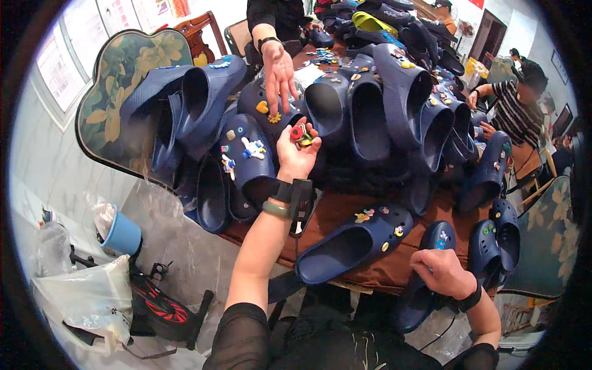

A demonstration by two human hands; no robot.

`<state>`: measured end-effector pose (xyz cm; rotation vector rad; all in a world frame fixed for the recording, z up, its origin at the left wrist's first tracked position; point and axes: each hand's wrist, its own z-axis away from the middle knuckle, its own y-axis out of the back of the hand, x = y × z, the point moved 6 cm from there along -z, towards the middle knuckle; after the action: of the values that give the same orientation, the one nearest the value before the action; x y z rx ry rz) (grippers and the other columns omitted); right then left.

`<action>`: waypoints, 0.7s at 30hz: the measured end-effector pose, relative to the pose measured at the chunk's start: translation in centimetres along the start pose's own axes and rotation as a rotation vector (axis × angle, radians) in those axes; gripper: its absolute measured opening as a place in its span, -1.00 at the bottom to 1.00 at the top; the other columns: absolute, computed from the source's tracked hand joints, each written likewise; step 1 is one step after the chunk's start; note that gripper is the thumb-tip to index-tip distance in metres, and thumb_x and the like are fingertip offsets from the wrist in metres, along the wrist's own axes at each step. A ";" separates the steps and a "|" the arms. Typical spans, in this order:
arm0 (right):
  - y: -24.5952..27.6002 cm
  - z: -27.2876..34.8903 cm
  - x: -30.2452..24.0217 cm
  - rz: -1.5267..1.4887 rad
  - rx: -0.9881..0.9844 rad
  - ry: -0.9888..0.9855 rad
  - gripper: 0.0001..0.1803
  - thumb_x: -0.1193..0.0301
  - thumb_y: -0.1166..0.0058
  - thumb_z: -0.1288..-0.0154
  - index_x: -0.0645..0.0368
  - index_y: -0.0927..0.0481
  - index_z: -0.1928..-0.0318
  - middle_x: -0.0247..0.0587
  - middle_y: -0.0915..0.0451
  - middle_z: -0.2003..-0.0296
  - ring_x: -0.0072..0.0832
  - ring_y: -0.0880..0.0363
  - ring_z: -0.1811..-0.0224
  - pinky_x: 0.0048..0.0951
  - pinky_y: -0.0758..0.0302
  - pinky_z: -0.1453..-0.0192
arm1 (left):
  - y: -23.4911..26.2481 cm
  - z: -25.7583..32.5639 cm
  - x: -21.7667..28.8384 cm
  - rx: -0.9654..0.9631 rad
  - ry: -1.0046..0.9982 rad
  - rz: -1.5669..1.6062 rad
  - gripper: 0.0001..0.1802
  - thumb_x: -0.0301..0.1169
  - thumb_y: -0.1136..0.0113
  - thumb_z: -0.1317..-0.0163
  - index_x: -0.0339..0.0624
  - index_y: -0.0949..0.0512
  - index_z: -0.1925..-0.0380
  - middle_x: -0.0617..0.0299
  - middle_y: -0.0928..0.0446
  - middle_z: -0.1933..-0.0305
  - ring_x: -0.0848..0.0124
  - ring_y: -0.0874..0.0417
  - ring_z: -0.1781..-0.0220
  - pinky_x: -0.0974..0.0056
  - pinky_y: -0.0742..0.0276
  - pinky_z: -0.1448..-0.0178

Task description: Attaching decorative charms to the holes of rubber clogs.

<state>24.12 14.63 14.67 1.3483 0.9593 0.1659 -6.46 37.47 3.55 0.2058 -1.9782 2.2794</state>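
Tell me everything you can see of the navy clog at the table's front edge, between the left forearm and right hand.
The navy clog looks like smooth moulded foam or rubber. Its foot opening faces up, the rounded toe pointing to the picture's upper right, the heel lower left. Several small, mostly yellow or multicoloured charms sit on the toe. It rests on a brown table covering; neither hand appears to touch it.

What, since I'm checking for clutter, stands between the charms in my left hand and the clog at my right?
One navy clog lies on the brown surface between your left hand, holding the charms, and your right hand; I see nothing above it.
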 end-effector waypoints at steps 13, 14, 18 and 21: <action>1.0 6.3 2.4 -0.085 0.174 -0.167 -0.90 0.53 -0.19 -0.19 0.18 -0.55 0.28 -0.06 -0.61 0.44 -0.10 -0.64 0.39 -0.29 -0.53 0.34 | -4.7 7.1 -4.8 -0.150 0.344 -0.638 -0.88 -0.31 -0.13 -0.31 -0.08 -0.46 0.30 0.46 -0.27 0.50 0.62 -0.31 0.54 0.53 -0.07 0.66; 1.0 7.1 3.2 -0.098 0.220 -0.218 -0.91 0.53 -0.18 -0.19 0.20 -0.55 0.28 -0.05 -0.61 0.44 -0.11 -0.64 0.39 -0.30 -0.53 0.32 | -6.2 9.2 -7.0 -0.171 0.390 -0.903 -0.87 -0.36 -0.14 -0.28 -0.14 -0.51 0.23 0.48 -0.33 0.46 0.65 -0.31 0.55 0.52 -0.07 0.65; 0.5 9.2 5.1 -0.142 0.277 -0.274 -0.92 0.55 -0.16 -0.20 0.23 -0.55 0.29 -0.04 -0.61 0.43 -0.14 -0.65 0.38 -0.34 -0.53 0.30 | -7.3 16.0 -12.1 -0.422 0.579 -1.348 -0.76 -0.35 -0.16 -0.25 -0.22 -0.64 0.16 0.43 -0.49 0.43 0.69 -0.33 0.53 0.56 -0.09 0.54; 0.6 10.9 5.8 -0.144 0.307 -0.287 -0.92 0.57 -0.15 -0.20 0.26 -0.55 0.28 -0.04 -0.61 0.43 -0.17 -0.66 0.37 -0.36 -0.52 0.30 | -5.0 14.7 -8.3 -0.403 0.230 -1.602 -0.78 -0.30 -0.15 -0.29 -0.20 -0.67 0.25 0.43 -0.45 0.52 0.68 -0.33 0.52 0.50 -0.19 0.46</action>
<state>35.23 10.29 11.51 1.5262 0.8561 -0.2892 2.94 23.62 9.01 0.9596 -1.1777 0.8035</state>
